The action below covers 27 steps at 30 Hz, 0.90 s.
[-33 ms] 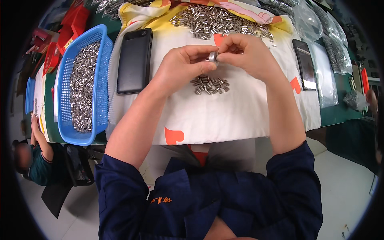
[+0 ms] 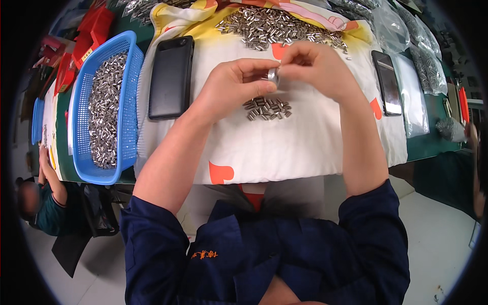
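1. At the far left edge a second person [image 2: 43, 201] in a green top sits low beside the table, one hand raised toward the table's edge
2. A blue plastic basket [image 2: 129, 66] lies lengthwise on the green tabletop, filled along its middle with small silvery metal cylinders [image 2: 104, 112]; red boxes [image 2: 86, 35] lie behind it
3. Just right of the basket, a black slab-shaped power bank [image 2: 172, 76] rests on the left part of a white cloth [image 2: 284, 152] printed with orange and yellow shapes
4. The left hand [image 2: 234, 84] hovers above the middle of the cloth, fingers curled, thumb and forefinger pinching a small shiny metal piece [image 2: 273, 75]
5. The right hand [image 2: 317, 66] meets it from the other side, its fingertips closed on the same piece, so the two hands touch at that point; the piece is held in the air between them, directly above a small loose cluster of metal cylinders [image 2: 267, 108] on the cloth
6. Behind the hands, a wide heap of the same cylinders [image 2: 269, 25] spreads across the far part of the cloth
7. To the right a dark phone [image 2: 386, 84] lies at the cloth's right edge, with clear plastic bags [image 2: 412, 96] beside it, some holding more metal parts
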Each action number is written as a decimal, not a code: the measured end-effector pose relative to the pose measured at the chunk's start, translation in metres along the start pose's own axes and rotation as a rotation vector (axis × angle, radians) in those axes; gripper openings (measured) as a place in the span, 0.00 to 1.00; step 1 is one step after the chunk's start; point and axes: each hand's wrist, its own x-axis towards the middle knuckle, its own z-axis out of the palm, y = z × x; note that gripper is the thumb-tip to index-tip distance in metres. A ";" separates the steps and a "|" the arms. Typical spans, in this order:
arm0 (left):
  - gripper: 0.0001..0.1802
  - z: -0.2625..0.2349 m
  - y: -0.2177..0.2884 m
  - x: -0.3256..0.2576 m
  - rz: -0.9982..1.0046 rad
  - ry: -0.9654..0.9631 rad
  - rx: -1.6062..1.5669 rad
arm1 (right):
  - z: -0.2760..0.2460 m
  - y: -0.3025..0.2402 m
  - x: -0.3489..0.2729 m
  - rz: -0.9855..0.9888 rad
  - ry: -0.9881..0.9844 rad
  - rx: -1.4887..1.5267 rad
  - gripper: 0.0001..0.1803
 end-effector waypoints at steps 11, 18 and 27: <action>0.18 0.003 0.002 -0.001 -0.031 -0.101 0.073 | 0.007 0.043 0.024 -0.225 0.424 -0.850 0.07; 0.20 -0.004 0.000 0.005 0.035 0.050 -0.109 | 0.012 0.001 0.002 -0.093 0.271 -0.036 0.07; 0.19 -0.006 -0.003 0.006 0.038 0.075 -0.078 | 0.022 -0.006 -0.005 -0.246 0.281 -0.246 0.06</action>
